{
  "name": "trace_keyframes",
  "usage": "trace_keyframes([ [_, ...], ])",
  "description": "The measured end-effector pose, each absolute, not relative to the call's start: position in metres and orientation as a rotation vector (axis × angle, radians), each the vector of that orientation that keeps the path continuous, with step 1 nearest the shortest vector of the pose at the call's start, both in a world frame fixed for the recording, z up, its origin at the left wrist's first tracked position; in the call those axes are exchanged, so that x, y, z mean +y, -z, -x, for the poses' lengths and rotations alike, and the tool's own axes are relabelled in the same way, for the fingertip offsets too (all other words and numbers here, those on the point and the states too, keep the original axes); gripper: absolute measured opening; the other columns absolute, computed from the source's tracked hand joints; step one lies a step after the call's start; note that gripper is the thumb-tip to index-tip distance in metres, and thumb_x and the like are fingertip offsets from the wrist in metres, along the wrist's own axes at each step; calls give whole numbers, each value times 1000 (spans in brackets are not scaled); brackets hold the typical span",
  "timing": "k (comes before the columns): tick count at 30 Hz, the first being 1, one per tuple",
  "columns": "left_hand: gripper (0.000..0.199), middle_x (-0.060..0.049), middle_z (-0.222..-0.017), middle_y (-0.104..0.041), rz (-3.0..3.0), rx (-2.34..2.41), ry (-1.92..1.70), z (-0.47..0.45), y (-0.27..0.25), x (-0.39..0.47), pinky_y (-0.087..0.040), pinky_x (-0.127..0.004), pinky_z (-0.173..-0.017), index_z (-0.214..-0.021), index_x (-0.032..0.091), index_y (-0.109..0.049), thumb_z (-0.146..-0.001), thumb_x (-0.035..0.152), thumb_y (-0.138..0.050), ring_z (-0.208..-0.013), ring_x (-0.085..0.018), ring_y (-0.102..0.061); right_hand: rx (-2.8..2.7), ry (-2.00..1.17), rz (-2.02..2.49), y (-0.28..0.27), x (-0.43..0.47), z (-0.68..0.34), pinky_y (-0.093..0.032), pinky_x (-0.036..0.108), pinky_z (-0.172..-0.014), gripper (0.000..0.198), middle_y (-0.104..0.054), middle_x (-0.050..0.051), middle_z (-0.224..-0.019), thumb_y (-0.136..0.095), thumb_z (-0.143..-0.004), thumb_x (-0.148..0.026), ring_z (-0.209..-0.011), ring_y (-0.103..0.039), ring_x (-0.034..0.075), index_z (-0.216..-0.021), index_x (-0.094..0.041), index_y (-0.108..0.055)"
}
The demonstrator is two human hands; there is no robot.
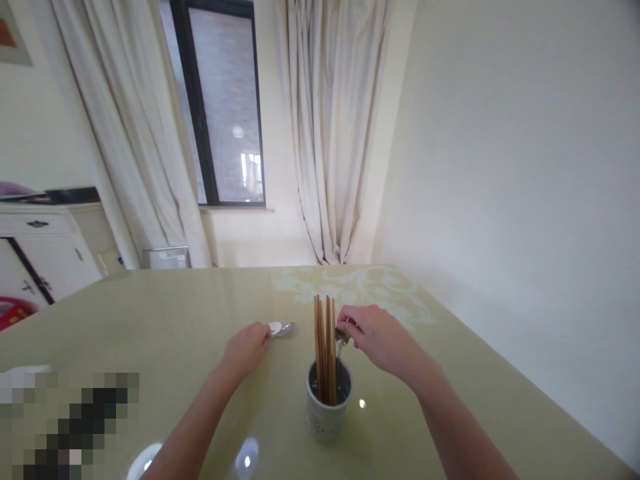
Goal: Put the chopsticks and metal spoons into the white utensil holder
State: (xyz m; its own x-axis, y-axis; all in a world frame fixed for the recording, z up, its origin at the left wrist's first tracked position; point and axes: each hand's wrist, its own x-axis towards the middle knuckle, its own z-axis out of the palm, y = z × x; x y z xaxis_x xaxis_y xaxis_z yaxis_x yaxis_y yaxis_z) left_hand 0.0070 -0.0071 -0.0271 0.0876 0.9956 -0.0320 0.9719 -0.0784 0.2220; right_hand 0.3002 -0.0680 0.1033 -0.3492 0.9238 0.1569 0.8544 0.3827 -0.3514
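A ceramic cup (326,421) stands upright on the table, and several wooden chopsticks (323,347) rise out of it. To the right of the chopsticks, my right hand (373,333) pinches the bowl end of a metal spoon (342,336); the spoon's handle points down into the cup. My left hand (250,343), over the table left of the cup, is closed on spoons. Out past its fingertips show a white spoon head (275,329) and a metal spoon head (287,329). Their handles are hidden by the hand.
The pale green table (200,300) reaches toward the curtains (333,133) and window. A white round dish (143,463) lies at the front, partly behind my left forearm. A white cabinet (65,247) stands back left. A blurred patch covers the lower left.
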Motion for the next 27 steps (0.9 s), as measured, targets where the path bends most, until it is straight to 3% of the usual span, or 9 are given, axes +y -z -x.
trace_keyframes([
  [7,22,-10,-120,-74,-2159,2020,-113,-4,30,-6,-48,-33,-88,-112,22,-66,-95,16,-53,-110,-25,-70,-2342,-277,1594,-105,-69,-300,-38,27,-64,28,-72,2,-71,-54,-104,-24,-68,-67,18,-84,-21,-73],
  [16,20,-12,-121,-73,-2116,2095,-74,-4,21,-10,-50,-39,-89,-112,21,-67,-97,18,-53,-113,-30,-70,-2378,-219,1568,-106,-68,-297,-40,27,-68,28,-73,3,-74,-53,-104,-23,-74,-68,20,-84,-21,-73],
  [27,12,-10,-112,-75,-2147,2015,-141,-4,29,-7,-47,-32,-83,-96,21,-68,-93,18,-56,-105,-26,-71,-2293,-184,1581,-108,-70,-303,-38,27,-67,30,-75,3,-77,-53,-104,-25,-73,-69,19,-81,-22,-73],
])
